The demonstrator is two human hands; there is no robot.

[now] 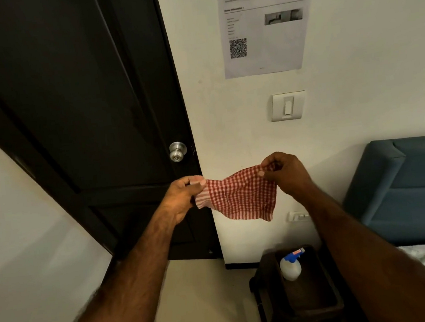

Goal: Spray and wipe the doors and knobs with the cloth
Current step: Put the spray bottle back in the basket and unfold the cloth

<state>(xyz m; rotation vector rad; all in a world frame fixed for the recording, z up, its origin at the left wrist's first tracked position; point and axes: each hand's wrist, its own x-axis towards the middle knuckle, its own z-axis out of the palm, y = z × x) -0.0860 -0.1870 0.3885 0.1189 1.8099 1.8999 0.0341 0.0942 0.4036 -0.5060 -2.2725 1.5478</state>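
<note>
Hidden: I can't read the print on the paper notice [262, 21], and its top is cut off; my right arm covers part of the wall socket [297, 215].
Left hand [183, 195]: my fingers are curled, pinching the cloth [241, 197] at its left corner.
Right hand [286, 174]: thumb and fingers nip the cloth's upper right edge.
Cloth: red-checked, stretched between both hands in the air, lower edge hanging loose.
Door [75, 109]: dark, closed, behind my left hand.
Knob [177, 151]: silver, above the left hand, untouched.
Spray bottle [290, 266]: white, blue trigger, standing on a dark stool [312, 294] below the cloth.
</note>
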